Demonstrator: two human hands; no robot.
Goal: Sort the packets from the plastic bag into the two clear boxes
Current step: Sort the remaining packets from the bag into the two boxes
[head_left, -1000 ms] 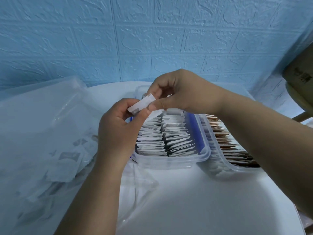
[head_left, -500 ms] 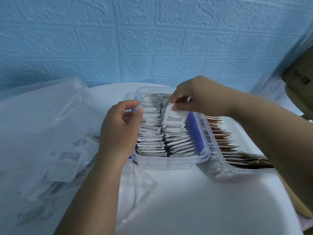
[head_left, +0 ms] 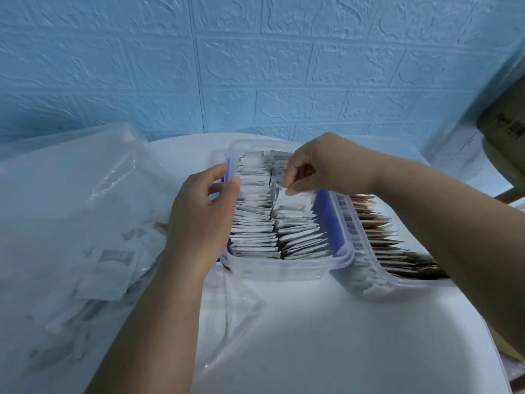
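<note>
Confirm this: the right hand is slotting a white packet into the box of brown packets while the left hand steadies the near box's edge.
Wrong box. The head view shows the right hand pushing the white packet into the box of white packets, not the box of brown packets. The left hand does steady that box's edge.

Clear, smooth plastic is forming the box [head_left: 284, 268] at the centre of the frame, with glossy blue plastic strips [head_left: 326, 214] running along its sides. Matt white and grey paper-like packets [head_left: 255, 231] are filling it. A second clear plastic box [head_left: 366, 282], at the right, is holding brown packets [head_left: 377, 231] with a slight sheen. At the left, a thin, crinkled, translucent plastic bag [head_left: 71, 200] is catching glossy highlights. The white table [head_left: 341, 336] is looking smooth and matt. The blue wall [head_left: 255, 66] across the top is showing a rough, embossed brick texture.
</note>
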